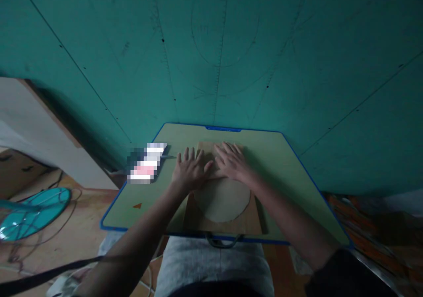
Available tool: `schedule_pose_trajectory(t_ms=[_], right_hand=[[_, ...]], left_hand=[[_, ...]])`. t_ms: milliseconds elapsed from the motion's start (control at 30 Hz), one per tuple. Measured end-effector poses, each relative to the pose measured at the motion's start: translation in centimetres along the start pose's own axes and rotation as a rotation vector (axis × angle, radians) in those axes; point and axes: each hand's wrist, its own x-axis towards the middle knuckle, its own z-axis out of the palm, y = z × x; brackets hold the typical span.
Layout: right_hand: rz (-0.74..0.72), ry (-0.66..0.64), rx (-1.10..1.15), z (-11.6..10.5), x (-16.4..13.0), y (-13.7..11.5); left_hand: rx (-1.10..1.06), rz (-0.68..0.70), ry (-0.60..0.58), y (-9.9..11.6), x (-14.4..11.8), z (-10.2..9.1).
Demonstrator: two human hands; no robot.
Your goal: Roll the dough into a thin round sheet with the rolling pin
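A pale, round, flat sheet that looks like rolled-out dough [223, 202] lies on a wooden board [193, 220]. Across its far part runs a lighter band [215, 173]; whether this is a folded edge or a rolling pin is unclear. My left hand [191, 169] rests palm down at the sheet's far left, fingers spread and pointing away from me. Palm down on the far right side is my right hand [233, 160], its fingers stretched out over the board's far end. Both hands cover much of the sheet's far portion.
The board sits on a small blue-edged table [280, 191] against a green wall [280, 37]. Left of my hands lies a pixelated, phone-like object [147, 164], with a thin stick [169, 157] beside it. A turquoise stool-like base [42, 211] and cables are on the floor at left.
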Motion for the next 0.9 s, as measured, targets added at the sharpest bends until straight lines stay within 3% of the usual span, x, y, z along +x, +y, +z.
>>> schedule_pose_trajectory(t_ms=[133, 267, 367, 533, 667, 767, 900], right_hand=[[0.077, -0.025, 0.028, 0.2, 3.7, 0.8], [0.077, 0.035, 0.016, -0.4, 3.7, 0.4], [0.052, 0.086, -0.003, -0.6, 0.9, -0.3], [-0.047, 0.179, -0.049, -0.4, -6.4, -1.7], [-0.097, 0.158, -0.021, -0.5, -10.0, -2.3], [-0.102, 0.146, -0.018, -0.5, -9.4, -2.1], [-0.057, 0.116, -0.057, -0.4, -5.1, -1.2]], left_hand=[[-0.029, -0.081, -0.032, -1.3, 3.5, 0.1], [-0.017, -0.071, 0.029, -1.2, 3.4, -0.5], [-0.007, -0.028, 0.084, -0.3, 0.9, -0.6], [0.022, 0.052, 0.238, 1.3, -5.1, 0.4], [0.010, 0.091, 0.248, 2.1, -8.2, 0.7], [0.017, 0.073, 0.229, 2.1, -7.8, 0.5], [0.029, 0.013, 0.151, 1.4, -4.1, 0.1]])
